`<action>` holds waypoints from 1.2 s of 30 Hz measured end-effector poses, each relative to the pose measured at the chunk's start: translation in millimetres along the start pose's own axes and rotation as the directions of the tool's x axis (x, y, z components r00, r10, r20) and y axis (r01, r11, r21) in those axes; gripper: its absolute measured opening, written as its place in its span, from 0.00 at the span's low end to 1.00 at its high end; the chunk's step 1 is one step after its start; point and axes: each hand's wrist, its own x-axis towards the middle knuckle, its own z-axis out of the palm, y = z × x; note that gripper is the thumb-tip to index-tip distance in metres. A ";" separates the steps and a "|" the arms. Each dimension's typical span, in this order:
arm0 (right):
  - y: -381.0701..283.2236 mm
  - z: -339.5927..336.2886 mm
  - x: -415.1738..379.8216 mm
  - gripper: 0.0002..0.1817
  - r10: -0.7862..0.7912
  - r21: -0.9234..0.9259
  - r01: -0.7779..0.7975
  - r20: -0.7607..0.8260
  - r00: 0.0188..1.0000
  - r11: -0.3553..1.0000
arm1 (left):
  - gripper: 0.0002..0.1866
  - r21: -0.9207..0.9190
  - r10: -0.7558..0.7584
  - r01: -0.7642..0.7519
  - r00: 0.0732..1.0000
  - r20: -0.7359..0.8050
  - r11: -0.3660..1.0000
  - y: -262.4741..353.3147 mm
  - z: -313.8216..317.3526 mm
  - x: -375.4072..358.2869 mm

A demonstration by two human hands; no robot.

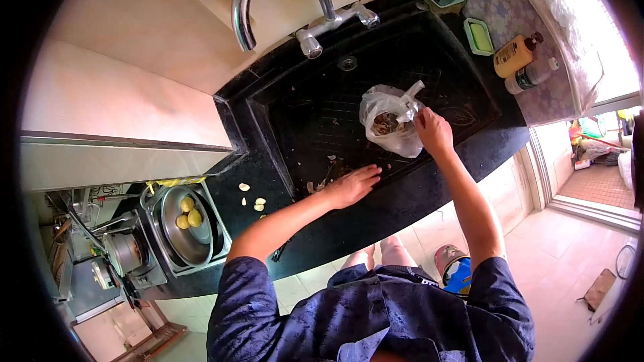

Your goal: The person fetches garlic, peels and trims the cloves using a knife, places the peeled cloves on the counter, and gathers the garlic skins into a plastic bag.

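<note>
A clear plastic bag (392,135) with brownish scraps inside stands in the black sink (308,104). My right hand (435,131) is closed on the bag's edge at its right side. Lower left of the bag, my left hand (353,186) lies with fingers stretched out at the sink's near edge, holding nothing. Pale and brown peel bits (320,184) are scattered in the sink beside it. Several peeled cloves (259,201) sit on the black counter (248,173) to the left.
A curved metal faucet (329,23) rises behind the sink. Left stands a metal bowl (173,234) with yellow-green fruits (194,218). At the back right are a green soap dish (478,37), a yellow bottle (513,57) and a clear bottle (530,77). A bucket (451,259) stands on the floor.
</note>
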 end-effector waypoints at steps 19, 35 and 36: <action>9.1 -7.8 2.8 0.10 0.030 0.013 -0.029 -0.080 0.996 0.999 | 0.26 0.078 -0.301 0.323 0.929 -0.214 0.943 -85.8 -54.0 25.1; 6.8 -17.3 3.0 0.11 0.013 0.035 -0.011 -0.072 0.997 0.999 | 0.22 0.123 -0.246 0.265 0.957 -0.151 0.956 -62.6 -47.7 19.7; 7.6 -18.2 4.0 0.12 0.010 0.024 -0.008 -0.075 0.997 1.000 | 0.22 0.153 -0.204 0.224 0.969 -0.138 0.962 -49.0 -45.6 19.5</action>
